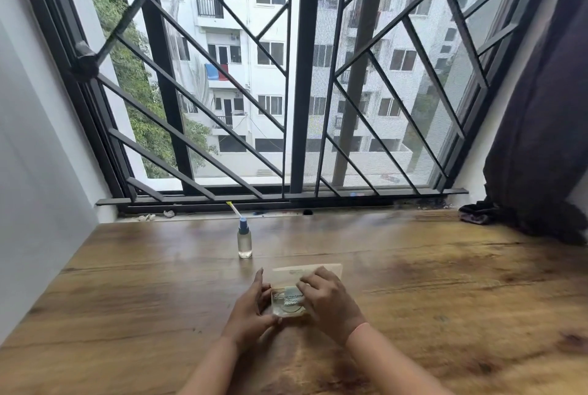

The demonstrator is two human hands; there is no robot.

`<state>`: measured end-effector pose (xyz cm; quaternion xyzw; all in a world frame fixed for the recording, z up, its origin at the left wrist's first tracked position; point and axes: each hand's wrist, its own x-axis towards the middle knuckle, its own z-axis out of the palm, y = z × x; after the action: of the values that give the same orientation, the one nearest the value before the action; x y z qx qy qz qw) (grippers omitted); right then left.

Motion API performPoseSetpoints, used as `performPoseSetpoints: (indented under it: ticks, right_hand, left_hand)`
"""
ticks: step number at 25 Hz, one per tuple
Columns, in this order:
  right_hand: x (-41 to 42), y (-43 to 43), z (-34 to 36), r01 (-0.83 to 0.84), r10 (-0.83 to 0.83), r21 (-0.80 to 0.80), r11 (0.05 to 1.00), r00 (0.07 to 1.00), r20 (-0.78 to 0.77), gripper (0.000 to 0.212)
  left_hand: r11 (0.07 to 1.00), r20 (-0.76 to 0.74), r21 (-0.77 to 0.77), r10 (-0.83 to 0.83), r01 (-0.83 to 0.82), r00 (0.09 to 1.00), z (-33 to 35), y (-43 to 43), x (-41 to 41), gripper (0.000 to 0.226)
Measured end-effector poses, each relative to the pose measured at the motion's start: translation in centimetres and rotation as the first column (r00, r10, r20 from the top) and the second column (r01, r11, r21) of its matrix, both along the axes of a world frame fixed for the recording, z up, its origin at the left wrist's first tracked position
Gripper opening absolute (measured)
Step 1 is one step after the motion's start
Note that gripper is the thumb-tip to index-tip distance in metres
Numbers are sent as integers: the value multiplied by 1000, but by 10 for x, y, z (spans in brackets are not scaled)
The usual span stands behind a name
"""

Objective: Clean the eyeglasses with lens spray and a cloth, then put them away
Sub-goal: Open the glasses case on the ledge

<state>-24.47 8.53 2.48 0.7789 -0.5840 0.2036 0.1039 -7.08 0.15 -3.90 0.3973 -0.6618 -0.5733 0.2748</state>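
Left hand (251, 305) grips open clear plastic eyeglass case (307, 269), steadying it; right hand (329, 297) fingers (306, 286) curl inside, grasp unclear; blue-capped clear spray bottle (244, 242) beyond.

Eyeglasses (289, 310) in open case (318, 268); bottle (244, 241) upright

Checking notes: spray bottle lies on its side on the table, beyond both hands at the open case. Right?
No: in the head view the spray bottle stands upright on the table, beyond the left hand and right hand at the open case.
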Motion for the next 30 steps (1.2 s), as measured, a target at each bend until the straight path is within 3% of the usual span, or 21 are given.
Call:
performPoseSetpoints:
  ticks: [10,15,19,21,30]
  right_hand:
    - [1,-9,-2,50,-32,112,993,988,-151,17]
    - [2,-9,5,84,-73,60,995,984,-164,24]
    - [4,-13,11,91,-95,-28,995,976,-195,12]
    - [4,-14,9,99,-106,-45,994,971,-215,21]
    - [-7,-15,-4,48,-47,-6,999,947,-317,21]
  left_hand:
    - [999,6,-39,-2,2,1000,4,3,-2,105]
    - [998,23,-61,-14,16,1000,3,3,-1,105]
    - [998,32,-60,-26,28,999,-1,1,0,106]
    - [997,38,-66,-28,30,999,-3,0,1,107]
    - [997,26,-76,-29,31,999,-5,-1,2,106]
